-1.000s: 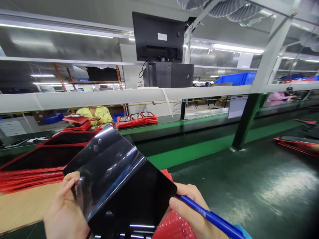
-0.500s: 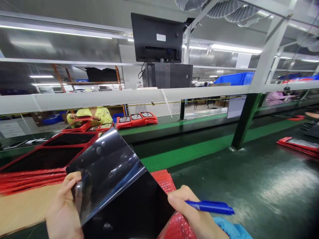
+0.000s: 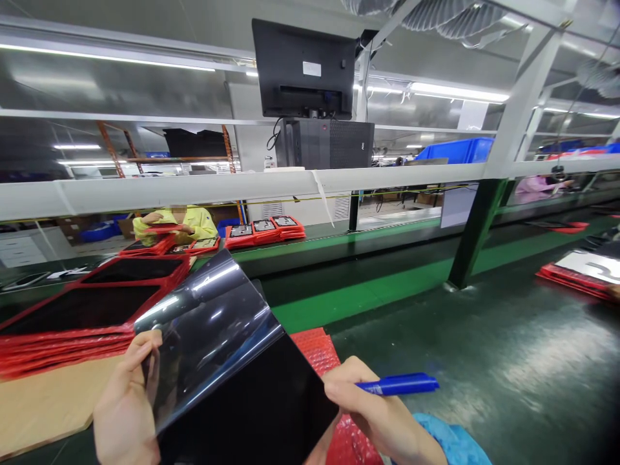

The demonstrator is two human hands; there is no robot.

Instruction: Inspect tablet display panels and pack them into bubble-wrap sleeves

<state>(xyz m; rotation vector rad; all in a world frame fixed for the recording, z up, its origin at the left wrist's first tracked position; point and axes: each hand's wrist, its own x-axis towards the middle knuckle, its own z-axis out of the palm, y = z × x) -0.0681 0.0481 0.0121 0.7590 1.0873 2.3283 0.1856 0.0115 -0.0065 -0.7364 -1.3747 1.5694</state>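
A glossy black screen panel (image 3: 242,403) is tilted up in front of me. Clear film (image 3: 208,323) is lifted off its upper left part, bending along a bright crease across the panel. The film's left edge is pinched between the thumb and fingers of my left hand (image 3: 128,400). My right hand (image 3: 365,400) grips the panel's right edge and also carries a blue marker pen (image 3: 402,384), which points out to the right. Red bubble wrap (image 3: 320,349) lies beneath the panel, partly hidden by it.
At left, black panels in red bubble-wrap sleeves (image 3: 62,349) are stacked by a tan board (image 3: 43,413). A co-worker in yellow (image 3: 201,223) handles red sleeves beyond. A green post (image 3: 477,236) rises from the dark bench. Another red stack (image 3: 571,281) lies far right.
The pen has shifted slightly left and lies flatter. Reflections on the film have moved. On the far-right red stack a white piece now shows. Both hands keep their hold.
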